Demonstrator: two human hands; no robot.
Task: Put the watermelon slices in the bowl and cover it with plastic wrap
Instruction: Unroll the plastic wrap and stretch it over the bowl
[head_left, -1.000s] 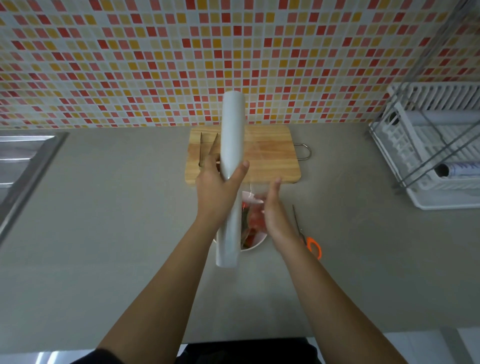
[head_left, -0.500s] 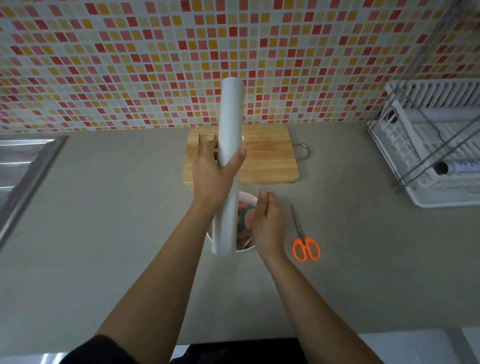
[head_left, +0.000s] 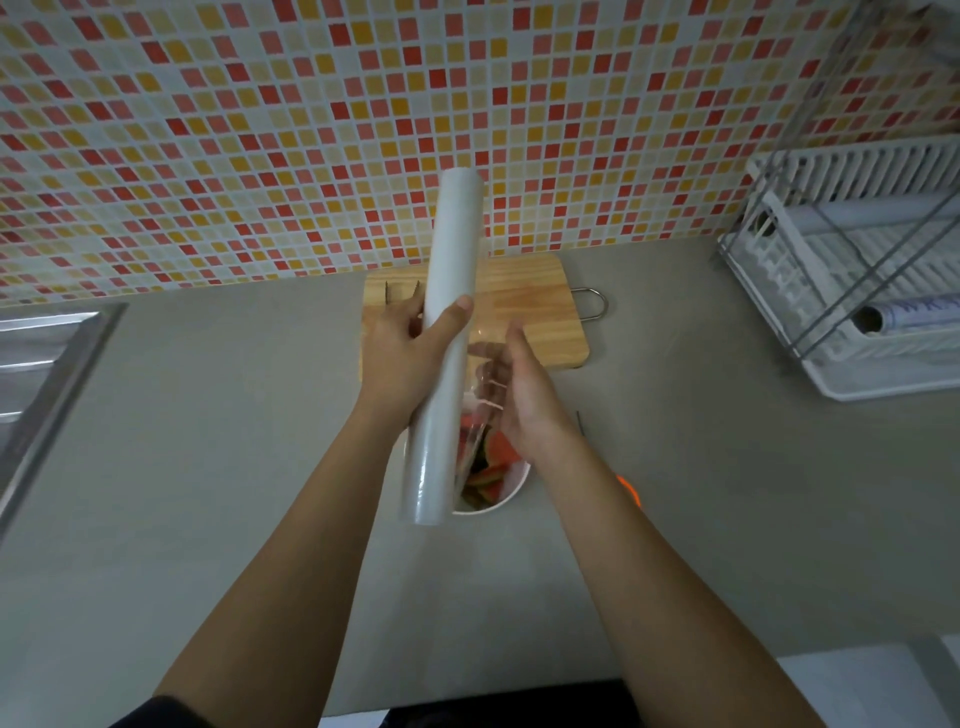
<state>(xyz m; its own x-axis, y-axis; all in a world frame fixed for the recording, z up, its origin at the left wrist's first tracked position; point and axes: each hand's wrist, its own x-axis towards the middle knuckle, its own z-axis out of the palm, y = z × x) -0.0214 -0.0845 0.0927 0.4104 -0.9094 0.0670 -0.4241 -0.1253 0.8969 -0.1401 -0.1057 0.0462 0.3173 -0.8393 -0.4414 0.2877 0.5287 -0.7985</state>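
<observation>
The left hand (head_left: 400, 358) is clenched around the middle of a roll of plastic wrap (head_left: 444, 343), held nearly upright above the tabletop (head_left: 208, 441). The right hand (head_left: 524, 395) is just beside the roll, its fingers (head_left: 493, 371) pinching a loose clear sheet of wrap pulled from it. Below both hands, a white bowl (head_left: 511, 493) stands near the middle of the tabletop with watermelon slices (head_left: 493, 462) inside, uncovered. A wooden cutting board (head_left: 535, 317) lies against the tabletop's far edge. Orange-handled scissors (head_left: 626, 486) lie right of the bowl, mostly hidden by the right forearm. A white dish rack (head_left: 857, 291) occupies the far right corner.
</observation>
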